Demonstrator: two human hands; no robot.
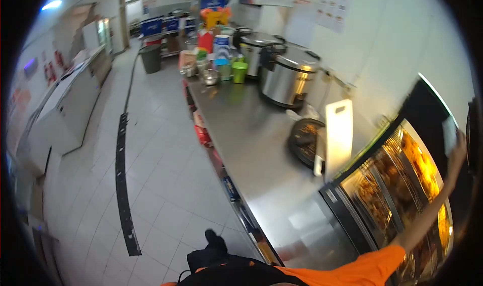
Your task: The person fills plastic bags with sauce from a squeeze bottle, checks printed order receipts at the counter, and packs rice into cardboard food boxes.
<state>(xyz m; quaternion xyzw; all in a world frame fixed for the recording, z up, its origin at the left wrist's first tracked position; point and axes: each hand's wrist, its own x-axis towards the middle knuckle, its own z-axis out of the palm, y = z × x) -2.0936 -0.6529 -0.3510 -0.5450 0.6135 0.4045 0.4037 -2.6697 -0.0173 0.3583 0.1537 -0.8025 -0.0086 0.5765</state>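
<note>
My right arm, in an orange sleeve, stretches out over the front of a lit food warmer [372,185] at the right. My right hand [458,148] is at the dark upper part of the warmer, close to the right edge of the view. Its fingers are blurred, but they appear closed on a pale cloth [449,132] lying against the dark panel. Behind the warmer's glass, browned food glows under yellow light. My left hand is out of view.
A steel counter [241,135] runs away from me. On it stand a white cutting board [339,132], a dark pan [306,141] holding food bits, two large steel cookers [289,77], a green container [239,71] and stacked cups [222,47]. A grey bin [150,59] stands on the tiled floor.
</note>
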